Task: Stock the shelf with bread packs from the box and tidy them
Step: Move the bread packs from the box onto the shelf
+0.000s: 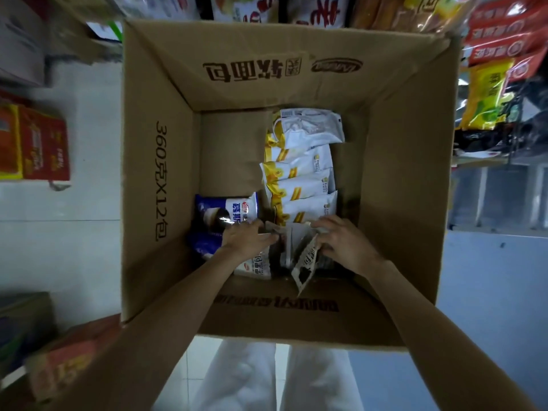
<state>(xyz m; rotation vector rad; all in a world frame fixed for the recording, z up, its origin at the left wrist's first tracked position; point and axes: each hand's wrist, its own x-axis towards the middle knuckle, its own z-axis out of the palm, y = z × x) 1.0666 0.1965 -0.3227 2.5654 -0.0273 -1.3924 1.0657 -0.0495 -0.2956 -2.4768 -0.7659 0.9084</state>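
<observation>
A big open cardboard box [166, 161] stands on the floor below me. A row of white-and-yellow bread packs [299, 179] lies at its bottom, right of centre. A blue-and-white pack [219, 215] lies at the near left. Both my hands reach deep into the near end. My left hand [249, 237] presses on the left side of a bunch of dark-and-white bread packs [289, 250]. My right hand [341, 241] grips the same bunch from the right, fingers curled over the wrappers. One pack [305, 268] of the bunch sticks out toward me.
Shelves with packaged goods [501, 46] run along the top and right. Red cartons [32, 143] stand on the white tiled floor at left, and more cartons [59, 360] at the lower left. The box bottom's left half [231, 149] is bare cardboard.
</observation>
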